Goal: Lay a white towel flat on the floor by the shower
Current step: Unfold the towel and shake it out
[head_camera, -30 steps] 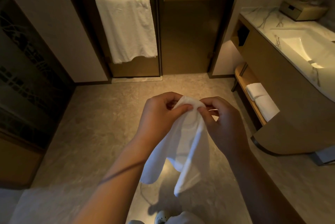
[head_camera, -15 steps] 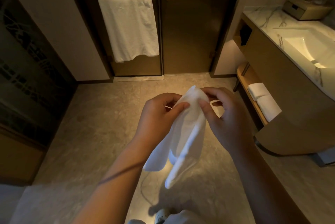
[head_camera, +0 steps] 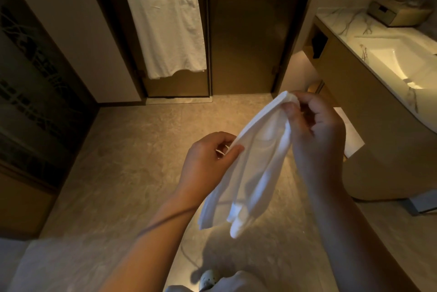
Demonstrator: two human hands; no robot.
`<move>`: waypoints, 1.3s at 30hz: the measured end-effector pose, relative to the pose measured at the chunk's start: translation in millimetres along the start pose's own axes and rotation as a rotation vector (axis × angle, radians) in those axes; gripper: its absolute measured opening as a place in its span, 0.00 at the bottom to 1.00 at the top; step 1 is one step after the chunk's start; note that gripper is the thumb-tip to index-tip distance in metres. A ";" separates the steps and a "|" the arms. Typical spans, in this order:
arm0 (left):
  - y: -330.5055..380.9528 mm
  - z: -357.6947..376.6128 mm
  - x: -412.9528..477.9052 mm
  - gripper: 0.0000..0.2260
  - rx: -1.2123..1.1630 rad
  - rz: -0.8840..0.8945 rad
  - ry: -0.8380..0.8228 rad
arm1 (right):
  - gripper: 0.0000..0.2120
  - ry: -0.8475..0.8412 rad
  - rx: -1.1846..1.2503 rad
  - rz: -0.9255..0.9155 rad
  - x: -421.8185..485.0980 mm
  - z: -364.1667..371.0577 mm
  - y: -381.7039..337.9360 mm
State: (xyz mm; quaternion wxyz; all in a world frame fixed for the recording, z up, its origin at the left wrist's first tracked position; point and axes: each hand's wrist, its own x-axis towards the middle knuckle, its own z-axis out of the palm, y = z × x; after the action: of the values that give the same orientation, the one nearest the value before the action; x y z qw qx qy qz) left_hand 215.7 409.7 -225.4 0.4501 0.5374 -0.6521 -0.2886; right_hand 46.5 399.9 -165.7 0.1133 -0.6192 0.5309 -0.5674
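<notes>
White towel (head_camera: 257, 161) stretched wider — right hand (head_camera: 316, 135) raised, pinching corner | left hand (head_camera: 208, 161) lower, pinching edge

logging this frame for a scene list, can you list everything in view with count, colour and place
held towel: 1, white, hanging between both hands above the floor
hanging towel: 1, white, on the left door's bar
doors: 2, dark bronze, straight ahead
floor: 1, beige stone, below
vanity counter: 1, white marble, right
sink: 1, white, set in the counter
box: 1, tan, counter's far end
folded towel: 1, white, under the counter
left hand: 1, pinching the towel's lower edge
right hand: 1, pinching its upper corner
</notes>
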 end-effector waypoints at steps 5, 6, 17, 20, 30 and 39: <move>4.9 2.6 3.9 0.06 -0.074 -0.032 0.062 | 0.08 0.007 -0.042 -0.013 5.2 -5.6 3.7; 7.4 1.4 5.9 0.06 -0.072 -0.014 0.078 | 0.09 -0.002 -0.080 -0.002 6.5 -7.4 6.9; 26.8 0.4 17.9 0.05 0.207 0.173 0.008 | 0.20 -0.405 -0.354 -0.132 -17.5 -1.6 -0.1; 29.6 -5.1 15.1 0.05 0.234 0.177 0.003 | 0.12 -0.364 -0.325 -0.029 -20.1 1.3 2.3; 22.1 -8.0 3.1 0.03 0.077 0.108 0.077 | 0.05 -0.189 -0.240 -0.141 -15.2 12.4 -3.5; 6.1 -5.8 0.6 0.04 0.048 0.038 0.080 | 0.06 -0.084 -0.302 -0.080 -4.3 -8.6 4.2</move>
State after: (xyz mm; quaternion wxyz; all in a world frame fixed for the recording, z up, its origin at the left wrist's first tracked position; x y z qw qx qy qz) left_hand 218.2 411.3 -217.5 0.4683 0.5466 -0.6504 -0.2427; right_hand 38.1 405.5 -168.5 0.0186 -0.6731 0.5798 -0.4587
